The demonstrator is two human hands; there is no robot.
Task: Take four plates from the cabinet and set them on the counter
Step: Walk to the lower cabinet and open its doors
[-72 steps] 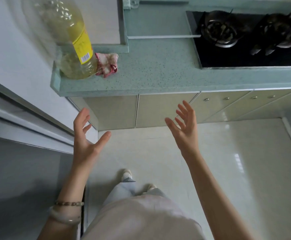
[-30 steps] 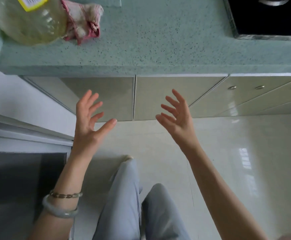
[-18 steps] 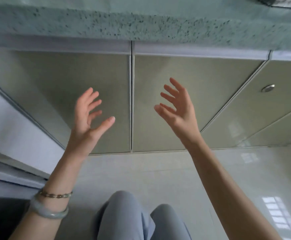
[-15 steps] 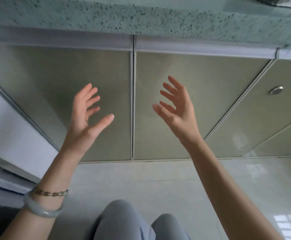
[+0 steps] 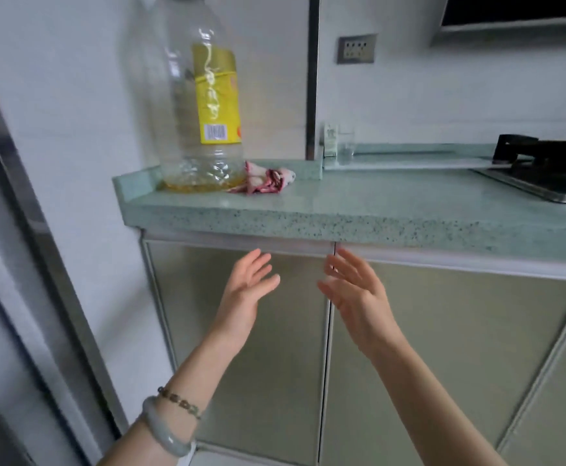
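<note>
Scene: We crouch before a closed cabinet under a speckled green counter in a small kitchen.
Left hand: Our left hand is raised with fingers spread, gripping nothing, just short of the rail beneath the counter edge.
Right hand: Our right hand is equally loose and empty, palm turned inward, in front of the seam between the two doors.
Plates: None of the four plates is in sight; we judge they lie behind the shut doors, so the task has hardly begun.
Counter: A tall oil bottle stands at the left end, touching a crumpled pink rag; a stove sits well apart at the right. The stretch between them is bare.
Risk: These two doors show no knob, so our fingers may slip off the edge or rail when we pull.
Risk: A door swinging outward could strike our knees at this low stance.
Risk: Plates set down too far left could knock the top-heavy bottle over.
</note>
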